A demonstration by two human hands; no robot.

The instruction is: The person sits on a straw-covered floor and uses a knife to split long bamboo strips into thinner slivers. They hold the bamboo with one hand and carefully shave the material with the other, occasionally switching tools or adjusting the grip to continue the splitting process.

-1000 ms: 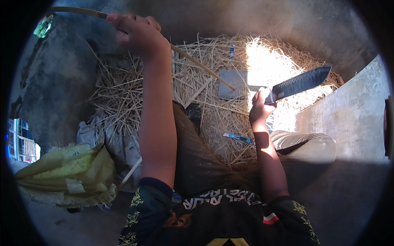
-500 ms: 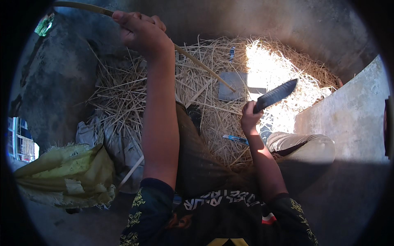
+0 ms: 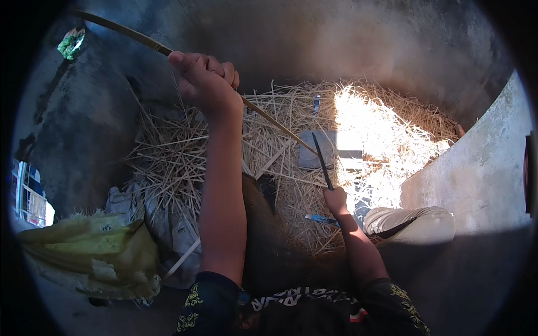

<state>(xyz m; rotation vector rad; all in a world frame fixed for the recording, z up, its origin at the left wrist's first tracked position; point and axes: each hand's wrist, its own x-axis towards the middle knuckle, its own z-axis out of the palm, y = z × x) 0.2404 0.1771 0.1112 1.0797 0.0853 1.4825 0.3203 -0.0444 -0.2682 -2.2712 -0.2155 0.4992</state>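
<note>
My left hand, raised at the upper left, is closed round a long, thin bamboo strip. One end of the strip bends up to the far left; the other slants down to a flat grey block lying in the straw. Lower and to the right, my right hand grips the handle of a knife. Its dark blade shows nearly edge-on and points away from me, its upper part beside the strip's lower end. Whether blade and strip touch, I cannot tell.
Loose straw-like shavings cover the floor ahead. A blue-and-white thin object lies near my right wrist. A frayed yellow-green sack sits at the left. Concrete walls stand close around, and bright sunlight falls on the right part of the shavings.
The knife has swung left and turned from broad side to nearly edge-on, coming to the strip's lower end. Both hands appear lower in the picture, as does the whole scene.
</note>
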